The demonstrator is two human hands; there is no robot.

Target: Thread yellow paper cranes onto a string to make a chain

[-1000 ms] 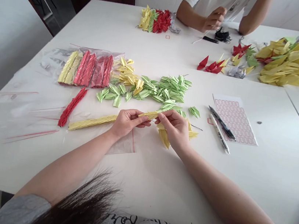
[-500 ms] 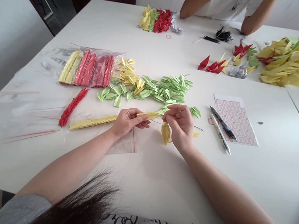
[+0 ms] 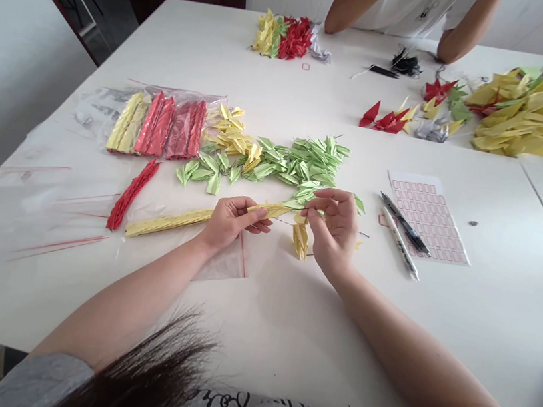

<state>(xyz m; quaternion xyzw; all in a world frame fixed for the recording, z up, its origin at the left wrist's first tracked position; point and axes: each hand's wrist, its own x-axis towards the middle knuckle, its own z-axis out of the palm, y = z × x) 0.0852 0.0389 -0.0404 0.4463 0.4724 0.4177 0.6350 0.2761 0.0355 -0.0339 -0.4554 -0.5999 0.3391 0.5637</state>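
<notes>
My left hand [image 3: 235, 224] is closed round the end of a yellow strand of folded paper cranes [image 3: 170, 223], which stretches left across a clear plastic bag. The strand's tip [image 3: 274, 210] pokes out past my thumb. To its right, my right hand [image 3: 333, 229] pinches a thin dark thread [image 3: 295, 211] between thumb and fingertips. Below those fingers hang loose yellow paper cranes [image 3: 299, 240], seemingly on the same thread. Green folded paper cranes [image 3: 308, 161] lie just beyond both hands, with yellow ones [image 3: 231, 130] to their left.
Bagged yellow and red strands [image 3: 156, 125] and a loose red strand [image 3: 132, 194] lie left. A label sheet [image 3: 443, 221], a black pen [image 3: 405, 223] and a white pen [image 3: 401, 244] are right. Opposite, a person's elbows [image 3: 345, 18] rest near a big yellow paper pile [image 3: 536, 119].
My right hand has shifted slightly right, away from my left hand, still pinching the thread. The hanging yellow cranes have turned a little. My left hand stays almost still.
</notes>
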